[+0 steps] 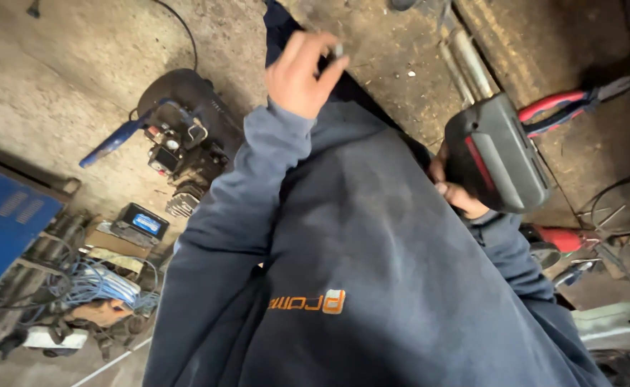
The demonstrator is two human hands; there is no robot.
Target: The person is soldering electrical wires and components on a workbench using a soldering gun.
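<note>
Viewpoint: head camera looks straight down the wearer's dark blue sweatshirt (372,236) to a stained concrete floor (64,79).
Left hand: the left hand (302,72) is raised in front of the chest, arm bent, sleeve cuff at the wrist.
Left grip: thumb and fingers pressed together, pinching a small pale grey piece (338,50) at the fingertips; its kind cannot be told.
Right hand: the right hand (455,188) sits low at the right side of the body, partly hidden behind a dark grey welding mask (497,154).
Right grip: fingers curled onto the mask's near edge, holding it; the rest of the grasp is hidden.
Mask: dark shell with a red stripe, held above the floor, just beside the sweatshirt.
Floor, left: small engine unit with blue handle (179,143); blue case (3,226); tangle of pale blue cable (103,287).
Floor, right: red-handled pliers (580,100) beyond the mask; metal tubes (465,64) near the top.
</note>
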